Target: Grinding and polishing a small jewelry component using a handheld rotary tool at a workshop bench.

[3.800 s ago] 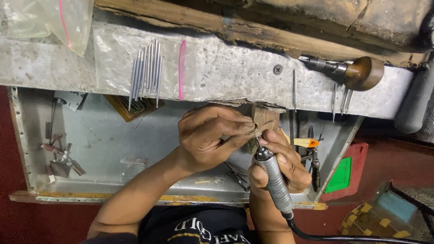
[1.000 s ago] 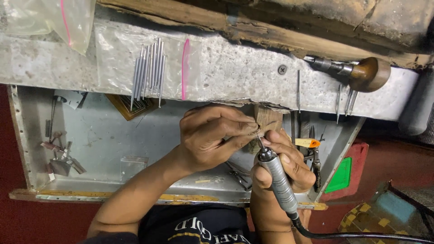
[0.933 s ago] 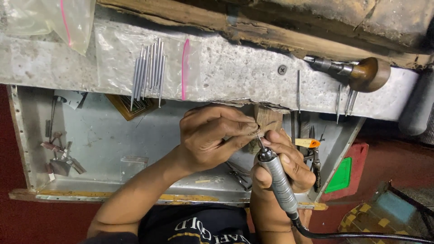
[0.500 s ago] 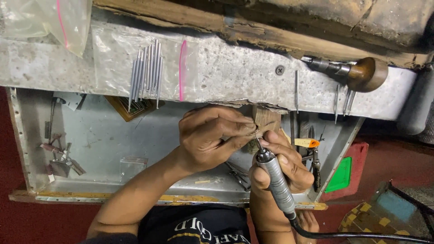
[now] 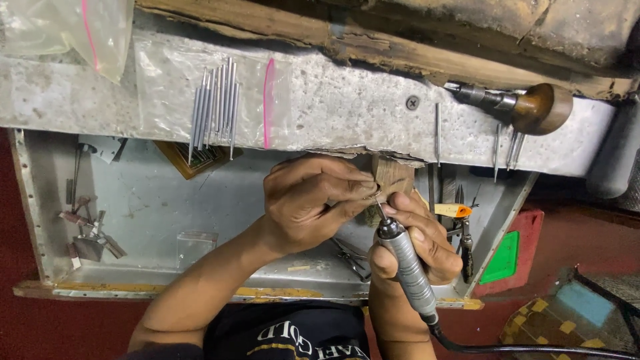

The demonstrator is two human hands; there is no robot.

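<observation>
1. The left hand (image 5: pixel 307 207) is closed in a pinch on a small metal piece (image 5: pixel 369 195), too small to tell its shape. The piece sits against the worn wooden peg (image 5: pixel 392 177) that sticks out from the edge of the grey, rough table (image 5: pixel 333 107).
2. The right hand (image 5: pixel 417 237) is wrapped around a grey ribbed rotary handpiece with black cable (image 5: pixel 407 270), held like a pen. Its thin tip (image 5: pixel 379 208) points up to the pinched piece.
3. To do this step well, I think the left fingers should press the piece firmly on the peg, so it cannot turn or slip.
4. The tip should touch lightly and at a low angle; heavy pressure may make it jump toward the fingertips, which are just beside it.
5. The right hand would be steadier if it leans on the left one or on the peg.
6. The metal tray (image 5: pixel 147 220) under the table is where dust would fall.
</observation>
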